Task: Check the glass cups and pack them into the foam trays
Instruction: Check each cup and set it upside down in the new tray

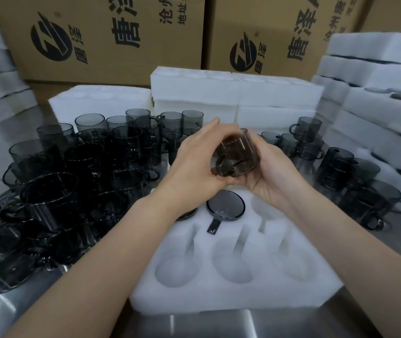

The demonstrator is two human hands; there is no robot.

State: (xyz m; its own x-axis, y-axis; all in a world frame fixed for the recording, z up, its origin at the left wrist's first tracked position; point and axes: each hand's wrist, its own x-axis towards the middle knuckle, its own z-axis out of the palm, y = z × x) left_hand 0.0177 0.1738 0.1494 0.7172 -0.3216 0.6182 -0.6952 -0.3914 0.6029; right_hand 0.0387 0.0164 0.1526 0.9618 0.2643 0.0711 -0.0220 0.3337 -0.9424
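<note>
Now L grip (194, 159) and R grip (270, 176) both curl round one glass cup (237, 157), held tilted just above the far edge of the foam tray (255, 296), w/ its empty far-right pocket (260, 206) directly below, nearer the R grip.

Dim, soft light; blurred, warped edges.

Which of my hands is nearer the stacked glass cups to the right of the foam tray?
Right. The right hand cradles the held glass cup just left of that stack; the left hand grips the same cup from its other side, farther away.
</note>
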